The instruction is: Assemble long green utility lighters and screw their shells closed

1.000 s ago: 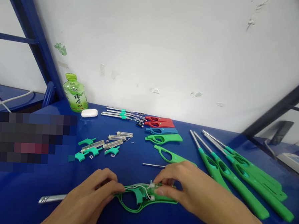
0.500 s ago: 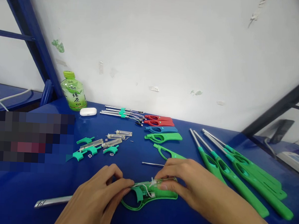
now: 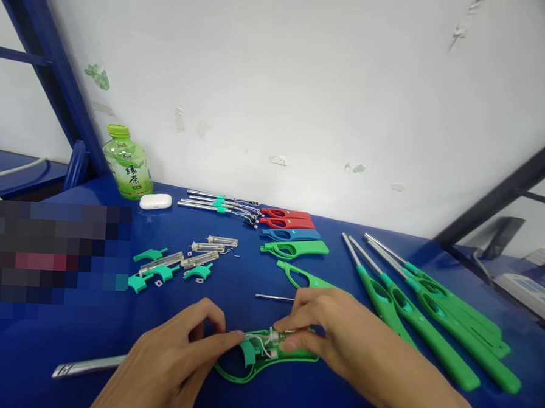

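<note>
An open green lighter shell (image 3: 264, 354) lies on the blue table (image 3: 289, 400) near the front edge, with a teal trigger, white wires and a clear tube inside it. My left hand (image 3: 177, 360) pinches the shell's left end, fingers closed on it. My right hand (image 3: 325, 334) presses its fingers on the clear tube and the shell's right end. A metal nozzle tube (image 3: 88, 366) lies to the left of my left hand.
Several finished green long lighters (image 3: 431, 316) lie at the right. Red, blue and green shell halves (image 3: 292, 232) sit in the middle, with a thin metal rod (image 3: 274, 298). Teal triggers and clear tubes (image 3: 178, 263) lie at the left. A green tea bottle (image 3: 127, 163) and a white case (image 3: 156, 201) stand by the wall.
Both hands stayed on the green shell and shifted slightly; the shell slid a little to the left. The view has panned a bit rightward.
</note>
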Motion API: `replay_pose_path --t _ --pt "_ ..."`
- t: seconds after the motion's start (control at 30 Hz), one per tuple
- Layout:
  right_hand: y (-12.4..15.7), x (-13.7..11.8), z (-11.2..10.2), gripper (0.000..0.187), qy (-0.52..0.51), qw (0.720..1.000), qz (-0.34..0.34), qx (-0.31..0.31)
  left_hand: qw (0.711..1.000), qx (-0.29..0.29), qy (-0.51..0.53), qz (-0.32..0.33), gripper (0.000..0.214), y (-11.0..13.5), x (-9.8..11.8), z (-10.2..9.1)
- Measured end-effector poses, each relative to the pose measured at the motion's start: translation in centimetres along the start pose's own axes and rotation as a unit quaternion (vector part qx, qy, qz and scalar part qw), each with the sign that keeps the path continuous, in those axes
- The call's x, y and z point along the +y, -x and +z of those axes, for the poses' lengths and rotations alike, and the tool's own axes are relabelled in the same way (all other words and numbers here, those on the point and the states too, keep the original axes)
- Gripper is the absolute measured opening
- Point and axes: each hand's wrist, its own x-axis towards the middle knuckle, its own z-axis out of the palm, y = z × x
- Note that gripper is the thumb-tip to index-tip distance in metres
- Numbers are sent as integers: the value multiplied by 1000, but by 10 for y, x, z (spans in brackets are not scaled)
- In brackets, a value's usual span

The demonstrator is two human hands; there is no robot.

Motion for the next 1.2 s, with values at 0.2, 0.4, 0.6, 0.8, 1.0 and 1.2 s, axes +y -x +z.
replay_pose_path --t 0.2,0.4,0.6,0.8,1.0,1.2 --pt "-5 -9 5 13 18 1000 3 20 1000 23 19 0 41 -5 -6 -4" --pt "-10 -19 9 20 24 999 -19 20 999 41 26 24 41 -3 -17 -9" --pt "-11 -17 15 20 30 999 -22 18 999 33 28 34 40 -12 -12 -20" --pt "-16 -17 16 25 66 998 -21 1 997 51 41 36 39 -9 -13 -15" --pt "-18 -17 22 36 121 991 -49 16 999 31 24 18 40 3 -22 -12" --pt "-2 3 49 55 175 971 -126 100 999 -17 22 21 41 2 -23 -17"
